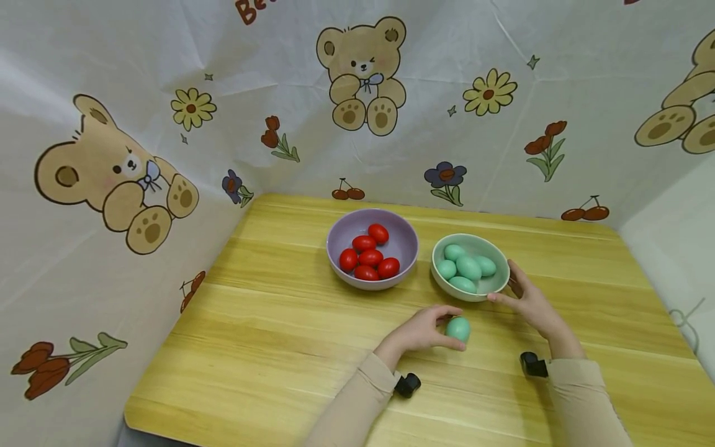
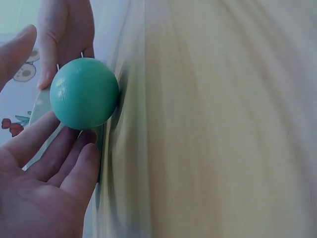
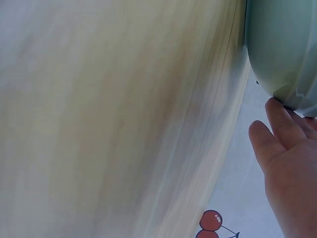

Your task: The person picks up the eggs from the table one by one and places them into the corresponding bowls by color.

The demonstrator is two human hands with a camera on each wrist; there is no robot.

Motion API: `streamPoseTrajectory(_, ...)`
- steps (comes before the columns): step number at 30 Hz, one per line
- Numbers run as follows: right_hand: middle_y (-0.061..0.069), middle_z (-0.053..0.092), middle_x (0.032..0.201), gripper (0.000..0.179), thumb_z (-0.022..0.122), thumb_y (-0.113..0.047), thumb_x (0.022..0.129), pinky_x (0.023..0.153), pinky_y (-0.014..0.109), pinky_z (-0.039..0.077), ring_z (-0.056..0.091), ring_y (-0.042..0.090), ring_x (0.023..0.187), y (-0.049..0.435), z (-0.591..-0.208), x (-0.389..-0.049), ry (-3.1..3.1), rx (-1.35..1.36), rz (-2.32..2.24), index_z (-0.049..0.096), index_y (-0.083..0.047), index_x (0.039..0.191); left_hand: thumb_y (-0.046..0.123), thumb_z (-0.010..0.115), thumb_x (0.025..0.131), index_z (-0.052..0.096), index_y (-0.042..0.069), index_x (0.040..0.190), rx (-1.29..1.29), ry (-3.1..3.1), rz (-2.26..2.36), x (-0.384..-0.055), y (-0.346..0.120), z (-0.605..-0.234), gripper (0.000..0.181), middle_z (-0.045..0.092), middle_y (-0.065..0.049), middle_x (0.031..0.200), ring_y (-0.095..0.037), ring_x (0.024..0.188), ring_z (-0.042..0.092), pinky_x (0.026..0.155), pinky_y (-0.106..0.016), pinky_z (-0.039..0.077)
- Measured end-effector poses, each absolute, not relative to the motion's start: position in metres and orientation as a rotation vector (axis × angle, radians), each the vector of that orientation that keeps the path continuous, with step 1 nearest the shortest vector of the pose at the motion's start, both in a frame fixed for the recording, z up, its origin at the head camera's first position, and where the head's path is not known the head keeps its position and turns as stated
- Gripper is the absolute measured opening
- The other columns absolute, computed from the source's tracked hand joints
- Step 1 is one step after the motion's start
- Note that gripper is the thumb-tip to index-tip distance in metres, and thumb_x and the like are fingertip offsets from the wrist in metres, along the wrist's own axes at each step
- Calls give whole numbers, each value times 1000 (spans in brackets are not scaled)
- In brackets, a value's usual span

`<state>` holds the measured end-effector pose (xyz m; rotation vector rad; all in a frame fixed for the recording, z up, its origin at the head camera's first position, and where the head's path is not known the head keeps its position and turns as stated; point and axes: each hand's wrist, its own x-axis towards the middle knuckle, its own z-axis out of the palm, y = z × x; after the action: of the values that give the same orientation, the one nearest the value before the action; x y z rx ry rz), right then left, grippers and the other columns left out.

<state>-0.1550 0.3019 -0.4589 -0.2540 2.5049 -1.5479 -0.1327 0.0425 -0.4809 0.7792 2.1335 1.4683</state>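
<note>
My left hand (image 1: 421, 329) has its thumb and fingers spread around a single green egg (image 1: 458, 329) low over the table. The left wrist view shows the egg (image 2: 84, 94) near the fingertips, with a gap between it and the thumb. My right hand (image 1: 533, 307) touches the right side of a pale green bowl (image 1: 438, 282), thumb near the front rim, fingers along the outer wall. In the right wrist view its fairly straight fingertips meet the bowl's side (image 3: 282, 54). Several green eggs (image 1: 468, 267) lie inside the bowl.
A purple bowl (image 1: 333, 257) holding several red eggs (image 1: 370, 257) stands left of the green bowl. Both are on a wooden table (image 1: 268, 335). A cloth printed with bears and flowers (image 1: 301, 81) hangs behind and to the left. Black straps (image 1: 408, 385) sit at the wrists.
</note>
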Motion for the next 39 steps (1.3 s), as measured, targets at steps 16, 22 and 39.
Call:
streamPoseTrajectory(16, 24, 3, 150, 95, 65, -22, 89, 99, 62, 19, 9, 48, 132, 302, -461, -155, 2513, -269, -1555, -9, -5, 147, 23, 79, 75, 50, 13, 132, 777, 2303, 1268, -130, 48, -483, 65, 50, 7, 126, -4, 112, 44, 94, -18, 35)
streamPoseTrajectory(22, 23, 5, 150, 95, 65, -21, 88, 100, 63, 20, 9, 46, 133, 302, -462, -155, 2504, -261, -1567, -8, -6, 147, 24, 77, 78, 51, 19, 132, 760, 2396, 1192, -129, 52, -488, 61, 50, 7, 128, -7, 113, 43, 93, -21, 36)
streamPoseTrajectory(39, 24, 3, 150, 96, 65, -22, 89, 100, 63, 18, 9, 47, 132, 302, -460, -154, 2508, -255, -1552, -9, -5, 147, 20, 72, 82, 53, 21, 130, 735, 2444, 1185, -127, 52, -487, 52, 51, 9, 126, -8, 112, 44, 92, -21, 38)
